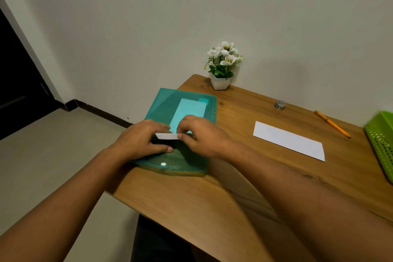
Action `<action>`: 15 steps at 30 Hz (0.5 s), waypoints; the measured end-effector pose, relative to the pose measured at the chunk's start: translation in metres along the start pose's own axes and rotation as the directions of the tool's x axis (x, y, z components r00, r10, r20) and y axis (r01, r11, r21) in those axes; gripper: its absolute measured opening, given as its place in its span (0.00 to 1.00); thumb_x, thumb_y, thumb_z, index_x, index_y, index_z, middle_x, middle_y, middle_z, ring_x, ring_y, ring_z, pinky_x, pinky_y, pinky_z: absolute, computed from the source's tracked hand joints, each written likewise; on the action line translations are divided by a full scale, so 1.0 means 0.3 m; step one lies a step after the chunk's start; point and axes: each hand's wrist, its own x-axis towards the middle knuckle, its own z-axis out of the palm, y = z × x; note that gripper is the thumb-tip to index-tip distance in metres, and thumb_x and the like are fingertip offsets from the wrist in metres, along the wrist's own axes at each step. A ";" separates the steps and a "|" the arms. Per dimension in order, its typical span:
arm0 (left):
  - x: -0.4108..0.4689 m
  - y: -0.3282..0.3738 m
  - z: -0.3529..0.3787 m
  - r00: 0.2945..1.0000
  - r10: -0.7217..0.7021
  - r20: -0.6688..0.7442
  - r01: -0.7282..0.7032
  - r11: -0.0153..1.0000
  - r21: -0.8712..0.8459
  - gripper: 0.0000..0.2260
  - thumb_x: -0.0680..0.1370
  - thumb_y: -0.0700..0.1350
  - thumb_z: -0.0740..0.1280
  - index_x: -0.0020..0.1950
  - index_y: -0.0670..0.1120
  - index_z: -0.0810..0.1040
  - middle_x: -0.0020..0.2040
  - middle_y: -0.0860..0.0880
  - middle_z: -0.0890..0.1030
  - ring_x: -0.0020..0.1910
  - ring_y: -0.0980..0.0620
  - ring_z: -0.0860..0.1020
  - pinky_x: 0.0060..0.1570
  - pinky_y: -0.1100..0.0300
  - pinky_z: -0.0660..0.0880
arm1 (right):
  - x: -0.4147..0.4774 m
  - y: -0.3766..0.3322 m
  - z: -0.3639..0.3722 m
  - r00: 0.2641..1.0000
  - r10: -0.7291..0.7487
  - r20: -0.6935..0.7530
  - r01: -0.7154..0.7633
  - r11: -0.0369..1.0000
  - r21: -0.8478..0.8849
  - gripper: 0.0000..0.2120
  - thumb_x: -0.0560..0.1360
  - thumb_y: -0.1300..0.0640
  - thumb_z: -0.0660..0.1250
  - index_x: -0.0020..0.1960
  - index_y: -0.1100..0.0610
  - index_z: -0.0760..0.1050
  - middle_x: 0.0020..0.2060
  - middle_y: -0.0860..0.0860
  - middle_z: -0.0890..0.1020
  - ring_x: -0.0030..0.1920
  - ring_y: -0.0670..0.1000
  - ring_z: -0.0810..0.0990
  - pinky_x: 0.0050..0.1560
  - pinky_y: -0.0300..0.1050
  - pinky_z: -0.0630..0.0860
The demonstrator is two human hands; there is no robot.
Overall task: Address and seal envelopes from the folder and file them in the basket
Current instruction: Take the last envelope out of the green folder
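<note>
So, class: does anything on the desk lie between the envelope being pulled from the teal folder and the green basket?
Yes: a white paper envelope lies flat on the wooden desk, between the folder and the green plastic basket.

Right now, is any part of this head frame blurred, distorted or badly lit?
Head view: wide-angle bending curves the wooden table edges; the green plastic basket at the right border is smeared and cropped; lighting is dim and even, shadows soft; the translucent teal folder shows no glare; the white envelope on the table stays sharp.

Two envelopes (289,141) (168,135), one folder (170,104), one basket (380,138), one pencil (331,124).
</note>
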 end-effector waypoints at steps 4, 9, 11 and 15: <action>0.002 0.015 -0.004 0.999 -0.038 -0.019 0.036 0.996 -0.081 0.25 0.74 0.68 0.64 0.66 0.57 0.80 0.54 0.57 0.82 0.47 0.61 0.76 0.42 0.63 0.73 | -0.035 -0.008 -0.046 0.992 0.089 -0.094 -0.056 0.951 0.303 0.03 0.81 0.52 0.69 0.51 0.51 0.81 0.50 0.46 0.82 0.52 0.47 0.79 0.53 0.52 0.82; 0.003 0.037 -0.023 0.999 -0.052 0.007 0.053 0.997 -0.054 0.26 0.76 0.67 0.60 0.67 0.56 0.80 0.58 0.56 0.82 0.52 0.58 0.77 0.49 0.58 0.76 | -0.084 0.040 -0.029 0.981 0.181 0.077 -0.196 0.892 0.407 0.09 0.75 0.55 0.77 0.54 0.49 0.81 0.55 0.45 0.83 0.57 0.46 0.81 0.60 0.54 0.82; 0.005 0.036 -0.025 0.998 -0.045 0.032 0.046 0.998 -0.035 0.24 0.77 0.67 0.62 0.67 0.57 0.80 0.61 0.57 0.82 0.55 0.59 0.76 0.51 0.56 0.78 | -0.098 0.050 -0.025 0.978 0.184 0.098 -0.204 0.941 0.270 0.11 0.78 0.55 0.74 0.59 0.49 0.81 0.58 0.46 0.82 0.58 0.47 0.80 0.62 0.55 0.81; 0.008 0.041 -0.030 0.997 -0.035 0.075 0.040 0.997 -0.060 0.17 0.75 0.66 0.69 0.60 0.61 0.80 0.56 0.62 0.82 0.50 0.61 0.78 0.48 0.53 0.82 | -0.108 0.023 -0.039 0.986 0.157 0.049 -0.163 0.973 0.163 0.10 0.82 0.52 0.69 0.62 0.52 0.82 0.58 0.49 0.83 0.55 0.49 0.80 0.56 0.55 0.82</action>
